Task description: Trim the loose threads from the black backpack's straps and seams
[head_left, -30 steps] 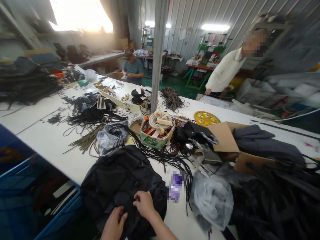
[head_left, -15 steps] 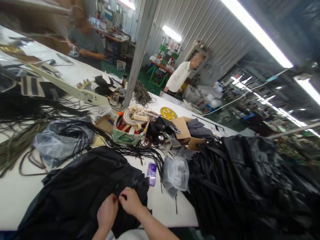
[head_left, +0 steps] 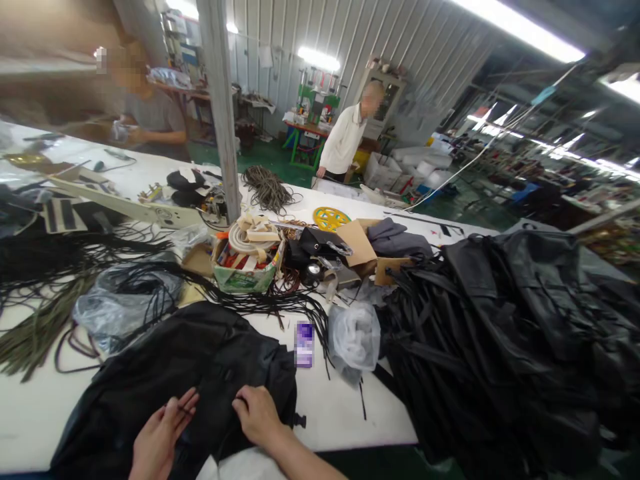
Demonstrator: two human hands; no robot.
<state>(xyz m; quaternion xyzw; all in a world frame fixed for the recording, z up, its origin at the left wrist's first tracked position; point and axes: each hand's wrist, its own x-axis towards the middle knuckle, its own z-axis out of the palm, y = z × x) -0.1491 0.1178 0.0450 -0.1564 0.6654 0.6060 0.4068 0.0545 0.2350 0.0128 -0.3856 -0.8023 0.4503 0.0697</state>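
A black bag (head_left: 200, 360) of smooth fabric lies spread on the white table before me, with a small black buckle (head_left: 300, 421) sticking out at its right edge. Over its lower part, my left hand (head_left: 163, 430) is turned partly palm up, the thumb pressing a thin dark cord (head_left: 184, 409) against the fingers. My right hand (head_left: 257, 415) rests lower right on the bag, thumb and fingers curled together; what they pinch is hidden.
Black bags (head_left: 500, 320) are heaped at right. Beyond mine lie black cords (head_left: 240, 293), a green box (head_left: 245, 277) of straps, a plastic bag (head_left: 354, 337) and a purple item (head_left: 304, 345). A post (head_left: 220, 113) rises behind. Two people stand across the table.
My hands were together at the bag's middle. The left has moved away to the left, its fingers straighter, with the thin cord; the right stays near its place. The view has shifted slightly.
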